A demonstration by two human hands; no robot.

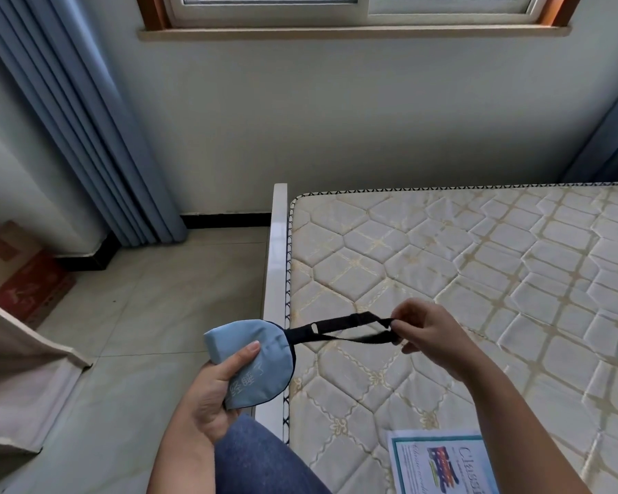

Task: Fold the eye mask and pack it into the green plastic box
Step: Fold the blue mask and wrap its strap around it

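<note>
Indoors, bare quilted mattress (478, 265), tiled floor (140, 315), left hand (211, 393) gripping folded eye mask (254, 354), right hand (429, 333) pinching its strap (339, 324)

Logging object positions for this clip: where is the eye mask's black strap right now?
In the head view, the black strap stretches in mid-air over the mattress edge, between the folded blue eye mask in the left hand and the right hand.

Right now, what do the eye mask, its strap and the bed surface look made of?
Eye mask: light blue woven fabric, slightly satiny, padded; it is folded in the left hand with soft, thick edges. Strap: black flat elastic-looking webbing with a pale slider, pulled taut by the right hand. Mattress: cream quilted textile with stitched diamond panels; the fibre can't be told.
</note>
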